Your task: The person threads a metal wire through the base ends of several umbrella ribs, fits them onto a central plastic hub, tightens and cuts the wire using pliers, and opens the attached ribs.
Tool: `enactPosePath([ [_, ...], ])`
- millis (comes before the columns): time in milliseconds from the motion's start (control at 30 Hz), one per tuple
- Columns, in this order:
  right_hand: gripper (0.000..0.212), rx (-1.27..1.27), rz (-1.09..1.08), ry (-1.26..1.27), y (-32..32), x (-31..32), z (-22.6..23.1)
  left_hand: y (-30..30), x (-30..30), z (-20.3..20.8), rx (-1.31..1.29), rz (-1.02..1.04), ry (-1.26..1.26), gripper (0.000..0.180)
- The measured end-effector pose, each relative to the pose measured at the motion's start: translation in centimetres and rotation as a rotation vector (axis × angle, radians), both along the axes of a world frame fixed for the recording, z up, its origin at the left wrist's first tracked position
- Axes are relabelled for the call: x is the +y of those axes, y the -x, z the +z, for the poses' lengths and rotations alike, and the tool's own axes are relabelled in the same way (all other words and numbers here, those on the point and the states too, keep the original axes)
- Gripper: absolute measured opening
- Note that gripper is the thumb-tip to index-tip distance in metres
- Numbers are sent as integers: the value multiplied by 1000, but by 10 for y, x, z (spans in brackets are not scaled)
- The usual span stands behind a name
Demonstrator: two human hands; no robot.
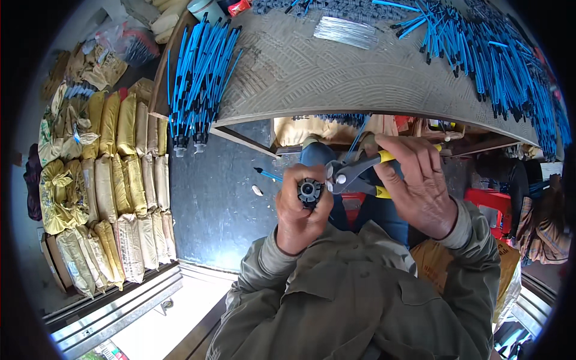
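Observation:
My left hand [294, 207] is closed around a black round hub [309, 190] with a notched, toothed rim and a hole in its middle. Its end faces up between my thumb and fingers, and the rest is hidden in my grip. In my right hand [420, 186] is a pair of pliers [354, 172] with grey and yellow handles, spread somewhat apart. The pliers' metal jaws come up against the left hand, just beside the hub. Whether they grip anything there I cannot tell.
Bundled blue rods [201, 72] with black ends lean at the table's left end. More blue rods [510, 72] heap at its right. Thin metal wires [345, 33] lie on the patterned tabletop [336, 78]. Stacked yellow-brown packages [117, 180] stand left; a red stool [489, 204] stands right.

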State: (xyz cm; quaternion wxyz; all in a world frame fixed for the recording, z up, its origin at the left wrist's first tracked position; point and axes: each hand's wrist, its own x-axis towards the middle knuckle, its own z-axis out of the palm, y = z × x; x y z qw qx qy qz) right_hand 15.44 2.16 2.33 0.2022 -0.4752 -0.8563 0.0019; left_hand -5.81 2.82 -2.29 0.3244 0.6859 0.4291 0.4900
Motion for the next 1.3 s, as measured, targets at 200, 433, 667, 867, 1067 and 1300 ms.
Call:
enactPosePath([
  [200, 29, -105, 27, -82, 10, -2, -1, 0, -6, -11, -71, 23, 40, 26],
  [433, 28, -277, 97, -132, 10, -2, 23, 4, -10, -11, -66, -58, -50, 27],
  [667, 28, -549, 150, -165, 15, -12, 35, 5, -16, -11, -55, 5, -55, 29],
  [867, 32, 157, -15, -43, 23, -34, -65, 1, -11, -12, -101, -45, -59, 35],
  [1067, 43, -65, 23, -649, 3, 18, -60, 7, -9, -10, -90, -131, -52, 35],
  [1300, 47, -280, -30, -991, 7, 38, -41, 5, -9, -4, -62, -129, -65, 25],
])
